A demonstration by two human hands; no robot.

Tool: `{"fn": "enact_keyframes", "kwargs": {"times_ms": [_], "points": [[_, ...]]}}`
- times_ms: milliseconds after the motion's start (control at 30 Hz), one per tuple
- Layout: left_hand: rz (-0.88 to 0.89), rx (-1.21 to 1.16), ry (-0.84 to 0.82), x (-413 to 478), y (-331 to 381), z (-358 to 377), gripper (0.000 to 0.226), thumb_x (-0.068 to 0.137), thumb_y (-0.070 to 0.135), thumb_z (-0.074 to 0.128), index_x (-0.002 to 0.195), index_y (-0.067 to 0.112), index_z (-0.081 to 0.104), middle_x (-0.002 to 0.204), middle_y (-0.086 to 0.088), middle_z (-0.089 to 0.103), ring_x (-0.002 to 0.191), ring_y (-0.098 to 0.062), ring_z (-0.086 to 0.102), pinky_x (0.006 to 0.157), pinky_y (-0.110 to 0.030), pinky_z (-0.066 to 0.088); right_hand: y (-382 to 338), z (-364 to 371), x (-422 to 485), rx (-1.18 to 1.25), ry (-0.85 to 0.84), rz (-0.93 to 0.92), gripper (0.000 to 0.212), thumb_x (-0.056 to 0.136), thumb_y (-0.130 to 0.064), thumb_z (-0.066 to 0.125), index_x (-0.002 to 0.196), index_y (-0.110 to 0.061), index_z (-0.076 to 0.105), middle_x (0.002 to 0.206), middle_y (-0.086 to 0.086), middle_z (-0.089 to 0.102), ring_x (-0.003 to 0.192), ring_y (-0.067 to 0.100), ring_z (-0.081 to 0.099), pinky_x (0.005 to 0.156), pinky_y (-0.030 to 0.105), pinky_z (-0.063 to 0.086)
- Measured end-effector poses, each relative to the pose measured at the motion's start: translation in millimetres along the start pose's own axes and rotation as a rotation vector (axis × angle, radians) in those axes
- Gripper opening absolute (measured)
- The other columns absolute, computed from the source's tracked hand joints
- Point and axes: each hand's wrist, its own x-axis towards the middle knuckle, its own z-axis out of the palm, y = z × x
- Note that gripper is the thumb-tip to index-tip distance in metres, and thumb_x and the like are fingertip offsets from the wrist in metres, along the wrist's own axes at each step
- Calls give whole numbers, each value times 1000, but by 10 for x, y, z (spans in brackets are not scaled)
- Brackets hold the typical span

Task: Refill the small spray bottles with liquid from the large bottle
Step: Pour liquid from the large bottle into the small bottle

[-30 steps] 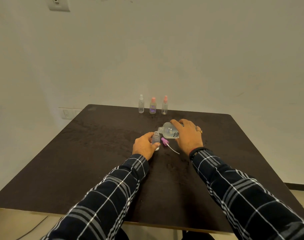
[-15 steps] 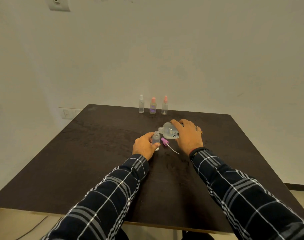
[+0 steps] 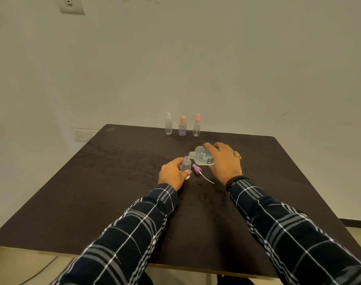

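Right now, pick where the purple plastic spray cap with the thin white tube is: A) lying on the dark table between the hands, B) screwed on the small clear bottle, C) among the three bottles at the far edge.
A: the purple plastic spray cap lies on the dark table between the left hand and the right hand.

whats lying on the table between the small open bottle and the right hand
In the head view, the detached purple spray head with its white dip tube lies on the table there.
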Motion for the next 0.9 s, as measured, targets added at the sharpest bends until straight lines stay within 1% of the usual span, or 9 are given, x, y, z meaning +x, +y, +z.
{"fn": "enact_keyframes", "kwargs": {"times_ms": [200, 367, 467, 567, 733, 833, 900], "points": [[2, 1, -3, -1, -3, -1, 46, 89, 31, 74, 132, 30, 60, 111, 3, 69, 102, -19, 66, 97, -42, 54, -1, -11, -7, -8, -3, -2, 72, 86, -19, 72, 143, -42, 33, 143, 2, 41, 137, 29, 36, 112, 65, 28], [-9, 1, -12, 9, -2, -4, 47, 89, 32, 74, 134, 29, 59, 112, 4, 68, 102, -17, 65, 98, -41, 53, -7, -23, -8, -2, -8, -8, 71, 86, -20, 72, 143, -41, 34, 143, 2, 42, 137, 28, 37, 111, 65, 30], [-7, 0, -11, 5, 4, -5, 47, 89, 32, 73, 134, 30, 59, 112, 5, 68, 101, -17, 66, 98, -40, 54, 6, -16, -19, 31, -21, -11, 70, 85, -24, 73, 142, -39, 35, 139, 1, 45, 132, 28, 42, 109, 64, 34], [-2, 2, -11, 11, -11, -3, 48, 89, 33, 74, 134, 31, 58, 112, 5, 69, 100, -16, 66, 96, -39, 54, 21, 18, -45, 112, -43, 3, 70, 83, -26, 74, 142, -35, 38, 134, 2, 50, 126, 28, 48, 106, 63, 39], [6, 22, -10, 7, -14, -17, 49, 90, 33, 73, 136, 30, 57, 113, 4, 67, 101, -17, 65, 96, -36, 53, 31, 80, -68, 260, -52, 46, 75, 83, -24, 76, 146, -30, 36, 139, 4, 48, 129, 27, 47, 106, 59, 42], [8, 31, -20, 3, -7, -25, 51, 90, 32, 73, 138, 29, 56, 116, 2, 67, 104, -17, 64, 97, -36, 52, 45, 96, -62, 363, -22, 79, 77, 80, -23, 79, 144, -32, 36, 139, 2, 48, 128, 26, 48, 106, 59, 42], [13, 31, -3, 2, -12, -24, 51, 89, 33, 74, 137, 29, 57, 113, 3, 67, 102, -17, 65, 97, -36, 53, 54, 101, -60, 444, 10, 100, 78, 78, -23, 81, 140, -36, 36, 137, 1, 50, 125, 25, 51, 104, 58, 44]]}}
